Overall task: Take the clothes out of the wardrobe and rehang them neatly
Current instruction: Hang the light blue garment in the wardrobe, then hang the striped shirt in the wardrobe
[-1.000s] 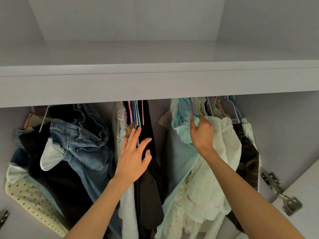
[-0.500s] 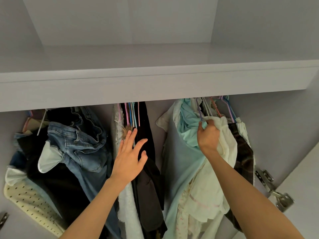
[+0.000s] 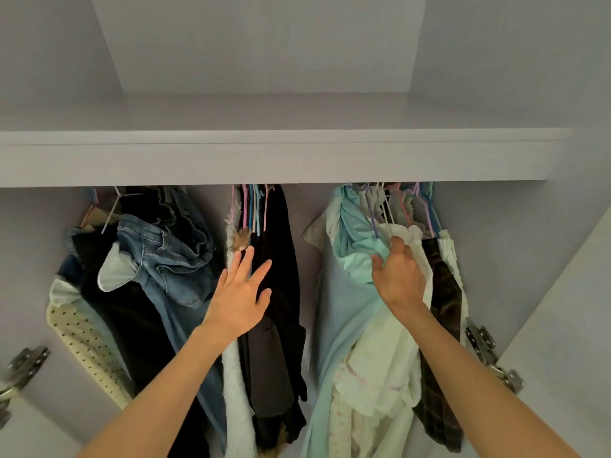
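fingers (image 3: 398, 246) of right hand (image 3: 398, 279) curled into the mint-and-cream garments (image 3: 360, 259) below their hangers (image 3: 390, 209), likely to lift one off | left hand (image 3: 239, 292) spread, touching dark clothes (image 3: 281, 259), seemingly parting them | clothes all inside wardrobe under shelf (image 3: 264, 160)

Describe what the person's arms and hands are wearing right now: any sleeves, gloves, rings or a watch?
Nothing is worn. The left hand and right hand are bare, with no gloves, rings or watch showing. Both forearms are uncovered to the bottom frame edge; no sleeve or cuff is in view.
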### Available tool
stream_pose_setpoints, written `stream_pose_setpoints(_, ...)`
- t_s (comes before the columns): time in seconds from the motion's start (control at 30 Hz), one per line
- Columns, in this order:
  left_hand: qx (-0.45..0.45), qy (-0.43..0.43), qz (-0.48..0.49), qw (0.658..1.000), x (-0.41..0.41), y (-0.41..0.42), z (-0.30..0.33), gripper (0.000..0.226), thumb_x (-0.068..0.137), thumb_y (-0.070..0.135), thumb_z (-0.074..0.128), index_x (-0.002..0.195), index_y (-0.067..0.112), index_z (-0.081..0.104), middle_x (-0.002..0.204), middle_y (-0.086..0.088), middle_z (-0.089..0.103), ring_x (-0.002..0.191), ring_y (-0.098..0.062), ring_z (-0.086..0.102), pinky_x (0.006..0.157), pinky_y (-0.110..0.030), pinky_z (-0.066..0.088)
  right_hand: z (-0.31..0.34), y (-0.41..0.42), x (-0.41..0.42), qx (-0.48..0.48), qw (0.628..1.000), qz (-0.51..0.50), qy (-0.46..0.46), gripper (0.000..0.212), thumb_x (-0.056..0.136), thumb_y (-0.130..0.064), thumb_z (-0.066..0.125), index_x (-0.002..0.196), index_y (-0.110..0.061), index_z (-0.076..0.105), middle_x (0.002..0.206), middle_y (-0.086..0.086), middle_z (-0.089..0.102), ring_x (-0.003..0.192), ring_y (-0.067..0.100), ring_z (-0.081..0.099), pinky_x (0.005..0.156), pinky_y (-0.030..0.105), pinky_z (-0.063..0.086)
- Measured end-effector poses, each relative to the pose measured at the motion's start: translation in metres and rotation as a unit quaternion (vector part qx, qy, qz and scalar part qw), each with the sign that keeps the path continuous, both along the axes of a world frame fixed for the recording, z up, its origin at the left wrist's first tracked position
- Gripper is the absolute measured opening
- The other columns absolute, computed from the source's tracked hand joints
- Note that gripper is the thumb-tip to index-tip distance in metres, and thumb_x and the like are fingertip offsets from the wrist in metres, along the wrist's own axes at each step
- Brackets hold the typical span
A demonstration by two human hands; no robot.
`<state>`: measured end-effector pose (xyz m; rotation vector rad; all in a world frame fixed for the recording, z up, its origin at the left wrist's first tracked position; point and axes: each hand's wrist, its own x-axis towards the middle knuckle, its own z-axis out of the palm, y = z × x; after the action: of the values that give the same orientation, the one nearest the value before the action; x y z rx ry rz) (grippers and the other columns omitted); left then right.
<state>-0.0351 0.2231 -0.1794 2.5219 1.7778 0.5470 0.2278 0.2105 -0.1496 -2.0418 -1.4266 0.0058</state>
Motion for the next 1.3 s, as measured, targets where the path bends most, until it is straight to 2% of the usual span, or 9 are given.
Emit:
stream_pose_setpoints(0.17, 0.047, -0.044, 0.016, 0.998, -0.005, -0.063, -0.029, 0.057, 0.096, 0.027, 0.045, 0.147, 0.025, 0.019, 0.156, -0.004, -0.005, 0.139, -0.018, -0.018, 0.112, -0.038, -0.001, -0.020, -0.033, -0.005, 0.075, 0.987, 0.085, -0.118, 0.053, 0.082, -0.019, 0.068, 0.127, 0.001, 0.050, 0.129, 0.022, 0.052, 0.115, 0.040, 0.052, 0.089, 0.051, 0.042)
stream_pose_setpoints(0.3, 0.026, -0.031, 0.067, 0.997, -0.024, -0.113, -0.047, 0.058, 0.097, 0.031, 0.044, 0.147, 0.029, 0.015, 0.156, -0.003, -0.003, 0.140, -0.020, -0.016, 0.113, -0.039, -0.002, -0.028, -0.056, -0.030, 0.031, 0.977, 0.180, -0.106, 0.056, 0.091, -0.028, 0.056, 0.138, -0.001, 0.039, 0.145, 0.021, 0.035, 0.134, 0.037, 0.034, 0.107, 0.049, 0.030)
stream_pose_setpoints(0.43, 0.016, -0.042, 0.138, 0.989, -0.058, -0.164, -0.058, 0.058, 0.096, 0.032, 0.045, 0.146, 0.029, 0.018, 0.156, -0.004, 0.002, 0.139, -0.019, -0.016, 0.113, -0.040, -0.003, -0.038, -0.085, -0.081, 0.028, 0.951, 0.288, -0.110, 0.058, 0.092, -0.030, 0.055, 0.140, -0.003, 0.037, 0.146, 0.020, 0.034, 0.135, 0.036, 0.033, 0.110, 0.050, 0.026)
stream_pose_setpoints(0.7, -0.036, -0.105, 0.333, 0.936, -0.126, -0.324, -0.086, 0.056, 0.098, 0.035, 0.036, 0.148, 0.030, 0.010, 0.157, -0.002, -0.004, 0.141, -0.021, -0.017, 0.117, -0.042, -0.002, -0.065, -0.177, -0.208, -0.007, 0.834, 0.528, -0.161, 0.063, 0.095, -0.042, 0.043, 0.147, -0.011, 0.024, 0.152, 0.013, 0.024, 0.141, 0.026, 0.022, 0.114, 0.041, 0.018)
stream_pose_setpoints(0.8, -0.039, -0.136, 0.424, 0.895, -0.145, -0.405, -0.104, 0.056, 0.096, 0.033, 0.044, 0.147, 0.027, 0.021, 0.156, -0.006, 0.007, 0.143, -0.027, -0.007, 0.116, -0.048, 0.005, -0.084, -0.232, -0.261, -0.042, 0.771, 0.608, -0.182, 0.064, 0.097, -0.046, 0.035, 0.149, -0.015, 0.012, 0.156, 0.007, 0.014, 0.144, 0.020, 0.010, 0.116, 0.038, 0.009)
stream_pose_setpoints(0.93, -0.057, -0.147, 0.532, 0.832, -0.151, -0.521, -0.124, 0.057, 0.096, 0.033, 0.045, 0.147, 0.027, 0.020, 0.156, -0.003, 0.006, 0.144, -0.026, -0.006, 0.115, -0.044, 0.003, -0.111, -0.329, -0.316, -0.061, 0.689, 0.703, -0.164, 0.064, 0.096, -0.047, 0.032, 0.149, -0.015, 0.016, 0.155, 0.009, 0.017, 0.143, 0.023, 0.017, 0.116, 0.039, 0.013)
stream_pose_setpoints(1.03, -0.086, -0.166, 0.595, 0.782, -0.134, -0.605, -0.141, 0.055, 0.095, 0.034, 0.046, 0.145, 0.027, 0.025, 0.156, -0.004, 0.012, 0.144, -0.027, -0.001, 0.114, -0.044, 0.006, -0.129, -0.400, -0.334, -0.082, 0.611, 0.771, -0.161, 0.063, 0.097, -0.042, 0.038, 0.149, -0.020, 0.010, 0.157, 0.003, 0.010, 0.145, 0.018, 0.006, 0.116, 0.033, 0.002)
stream_pose_setpoints(1.2, -0.122, -0.201, 0.701, 0.674, -0.087, -0.743, -0.161, 0.060, 0.082, 0.046, 0.033, 0.134, 0.019, 0.049, 0.144, -0.014, 0.040, 0.133, -0.041, 0.033, 0.100, -0.057, 0.036, -0.153, -0.522, -0.355, -0.084, 0.496, 0.852, -0.145, 0.063, 0.095, -0.039, 0.045, 0.148, -0.019, 0.018, 0.155, 0.004, 0.019, 0.144, 0.018, 0.012, 0.114, 0.030, 0.000)
stream_pose_setpoints(1.3, -0.104, -0.210, 0.778, 0.582, -0.052, -0.813, -0.163, 0.079, 0.075, 0.058, 0.006, 0.145, 0.027, 0.027, 0.156, -0.003, 0.011, 0.144, -0.026, 0.000, 0.115, -0.042, 0.008, -0.162, -0.601, -0.363, -0.085, 0.400, 0.902, -0.142, 0.061, 0.094, -0.034, 0.050, 0.146, -0.014, 0.026, 0.152, 0.009, 0.027, 0.142, 0.023, 0.019, 0.113, 0.032, 0.004)
